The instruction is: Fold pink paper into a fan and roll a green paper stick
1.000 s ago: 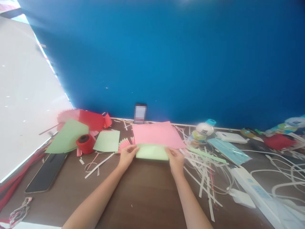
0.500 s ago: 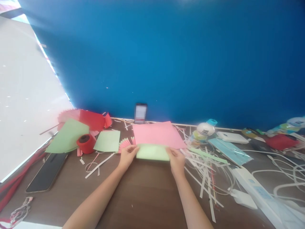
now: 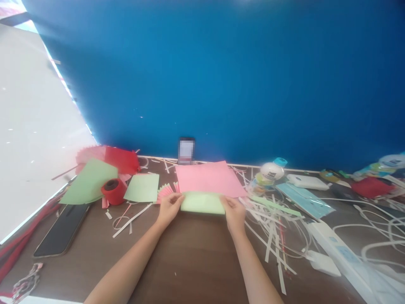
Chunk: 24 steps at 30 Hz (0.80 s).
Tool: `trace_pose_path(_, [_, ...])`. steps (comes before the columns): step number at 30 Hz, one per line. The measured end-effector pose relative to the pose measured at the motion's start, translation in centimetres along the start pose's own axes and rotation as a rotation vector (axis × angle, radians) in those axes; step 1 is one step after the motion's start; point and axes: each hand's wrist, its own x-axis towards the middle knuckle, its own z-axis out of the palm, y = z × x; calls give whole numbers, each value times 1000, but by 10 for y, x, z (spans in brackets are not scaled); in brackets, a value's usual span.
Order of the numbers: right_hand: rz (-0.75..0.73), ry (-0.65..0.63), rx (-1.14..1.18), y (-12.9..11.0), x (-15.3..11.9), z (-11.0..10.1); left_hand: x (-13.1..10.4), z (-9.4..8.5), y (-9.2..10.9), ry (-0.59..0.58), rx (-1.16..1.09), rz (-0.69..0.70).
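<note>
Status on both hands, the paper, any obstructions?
Left hand and right hand pinching opposite ends of green paper; pink sheet just beyond; paper strips cluttered beside right hand.

Looks like somebody's desk doing double duty as a papercraft spot, though I can't tell if it's in a home or an office. There's a dark brown wood-look tabletop [image 3: 196,257] pushed up against a plain bright blue wall panel [image 3: 215,80]. Crafty side: flat pink paper sheet [image 3: 207,177], pale green square paper [image 3: 142,187], pink pleated paper fan [image 3: 164,191], plus a messy heap of thin white paper strips [image 3: 270,236]. Desk side: long white power strip [image 3: 340,251], tangled white cables [image 3: 379,228] and a black flat smartphone [image 3: 61,230].
</note>
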Motion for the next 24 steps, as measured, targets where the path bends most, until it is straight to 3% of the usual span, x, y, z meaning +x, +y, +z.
trace_pose_path(24, [-4,15,-17,0,0,1,0,0,-3,3,-10,-3])
